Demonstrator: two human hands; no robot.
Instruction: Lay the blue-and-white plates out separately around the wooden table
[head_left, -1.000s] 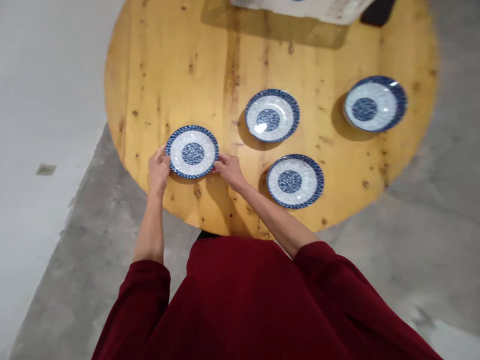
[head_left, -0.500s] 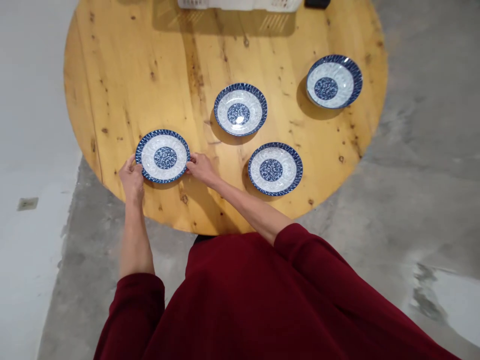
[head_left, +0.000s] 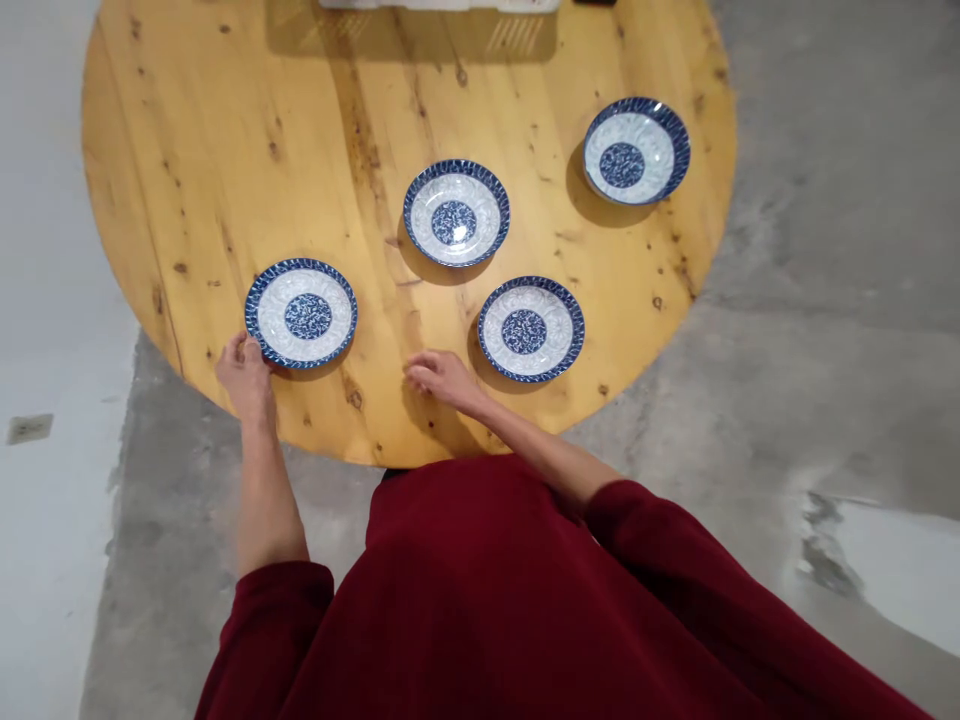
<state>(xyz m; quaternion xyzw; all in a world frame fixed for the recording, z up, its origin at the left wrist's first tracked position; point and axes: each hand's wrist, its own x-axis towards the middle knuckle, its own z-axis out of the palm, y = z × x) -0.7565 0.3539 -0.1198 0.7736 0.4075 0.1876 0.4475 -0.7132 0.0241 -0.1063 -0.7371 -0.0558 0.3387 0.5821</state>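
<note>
A blue-and-white plate [head_left: 307, 316] with a dark patterned rim lies flat on the left part of the round wooden table [head_left: 225, 180]. At its lower-left rim is my left hand [head_left: 245, 378], thumb and fingers slightly apart, no longer gripping the edge; whether a fingertip still touches it I cannot tell. My right hand [head_left: 444, 380] hovers over the table between this plate and a second similar plate [head_left: 530, 330] at the front. Its fingers are loosely bent with nothing in them.
A matching deep dish [head_left: 457, 214] stands near the table's middle, and a deeper bowl [head_left: 636, 151] is at the right. At the far edge a white crate [head_left: 442, 4] and a black object [head_left: 595, 2] are partly cut off. A wall is on the left.
My right hand has let go of the left plate and drawn back to the right. My left hand has loosened and slid slightly down from the rim. The view has shifted a little.
</note>
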